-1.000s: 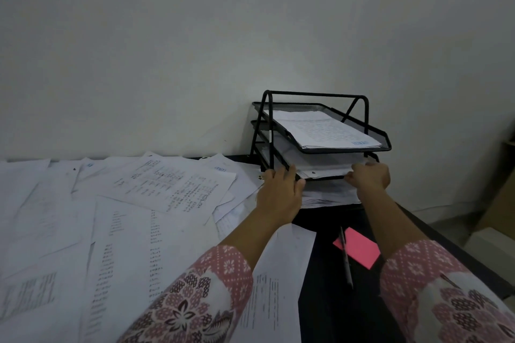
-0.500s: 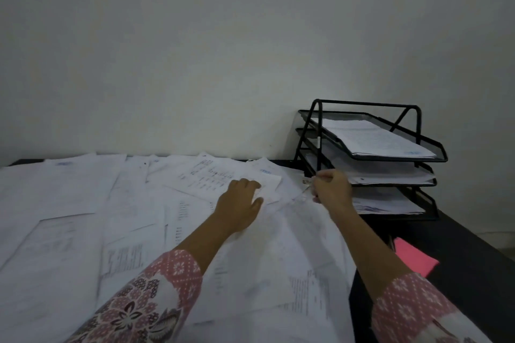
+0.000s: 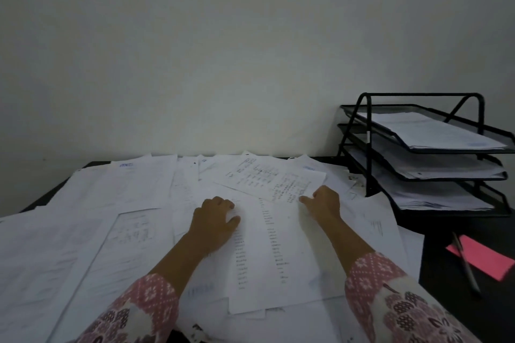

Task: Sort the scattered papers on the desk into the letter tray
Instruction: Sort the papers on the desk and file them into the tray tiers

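Note:
White printed papers lie scattered and overlapping over most of the black desk. On top in the middle lies a sheet with columns of print. My left hand pinches its upper left edge between curled fingers and thumb. My right hand grips its upper right edge, thumb on top. The black mesh letter tray stands at the back right, apart from both hands. Each of its three tiers holds papers.
A pink note lies on the bare desk at the right, with a pen across it. A plain wall runs right behind the desk and the tray. Another printed sheet lies just beyond my hands.
Both hands have left the tray's lowest tier and moved left onto the paper pile, where they now hold the column-printed sheet. My view has swung left.

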The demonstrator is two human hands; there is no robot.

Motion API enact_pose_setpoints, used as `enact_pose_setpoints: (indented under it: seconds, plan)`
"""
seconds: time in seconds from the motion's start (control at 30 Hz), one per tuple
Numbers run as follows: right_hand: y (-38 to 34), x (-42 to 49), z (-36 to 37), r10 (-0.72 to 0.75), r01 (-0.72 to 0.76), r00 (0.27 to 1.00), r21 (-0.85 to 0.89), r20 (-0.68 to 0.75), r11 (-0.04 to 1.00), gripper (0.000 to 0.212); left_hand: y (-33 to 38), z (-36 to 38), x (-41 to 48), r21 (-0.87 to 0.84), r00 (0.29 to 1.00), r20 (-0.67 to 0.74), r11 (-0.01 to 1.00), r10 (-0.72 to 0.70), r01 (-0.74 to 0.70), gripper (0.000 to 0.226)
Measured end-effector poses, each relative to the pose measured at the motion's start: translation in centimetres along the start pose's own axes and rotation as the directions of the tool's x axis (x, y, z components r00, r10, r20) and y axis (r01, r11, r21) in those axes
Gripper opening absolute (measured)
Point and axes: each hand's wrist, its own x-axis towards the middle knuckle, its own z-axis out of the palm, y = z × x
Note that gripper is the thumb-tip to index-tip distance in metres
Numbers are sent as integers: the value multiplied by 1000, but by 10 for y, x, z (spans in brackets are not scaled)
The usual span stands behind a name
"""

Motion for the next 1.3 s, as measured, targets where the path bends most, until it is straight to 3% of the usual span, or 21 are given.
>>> enact_pose_setpoints:
  seconds: [0.1, 0.17, 0.27, 0.43, 0.57, 0.7, 0.8, 0.93, 1.03, 1.13, 1.2, 1.3]
  plan:
    - [-5, 5, 6, 99, -99, 995, 30, -7, 995, 45, -4, 6, -7, -36, 999, -29, 999, 39, -40, 80]
    - [-11, 7, 6, 210, -210, 978, 50, 1, 976, 60, -6, 13, -8, -51, 997, -68, 998, 33, -36, 87]
    - [-14, 12, 2, 275, -275, 961, 34, 8, 961, 53, -5, 14, -8, -39, 998, -59, 999, 11, -13, 89]
    - [-15, 16, -8, 185, -178, 981, -96, 66, 979, 46, -2, 8, 3, 76, 997, 57, 996, -49, 44, 62]
    - [-15, 3, -22, 177, -141, 959, -171, 222, 975, 61, 1, 4, 16, 74, 995, 65, 995, -74, 70, 63]
    - [-12, -6, -39, 234, -67, 902, -417, 362, 906, 23, 11, 5, 28, -12, 995, 24, 995, -101, 101, 66]
    - [-8, 10, -41, 95, 85, 944, -510, 316, 856, 40, 19, 5, 35, -59, 990, 40, 989, -134, 136, 71]
    - [-2, 40, -24, -103, 154, 984, -393, 148, 906, 39, 28, 5, 39, -75, 975, 93, 975, -202, 209, 71]
    - [0, 54, -17, -61, 113, 984, -328, 165, 938, 67, 30, 6, 41, -74, 962, 109, 963, -250, 258, 72]
    - [2, 63, -14, 25, 80, 970, -415, 242, 906, 93, 29, 5, 46, -82, 949, 128, 950, -289, 300, 75]
    - [2, 67, -17, 47, 87, 970, -516, 240, 852, 102, 28, 5, 50, -66, 943, 129, 946, -307, 317, 75]
    - [3, 72, -23, 84, 56, 965, -507, 250, 860, 100, 24, 8, 53, -92, 939, 109, 937, -327, 337, 70]
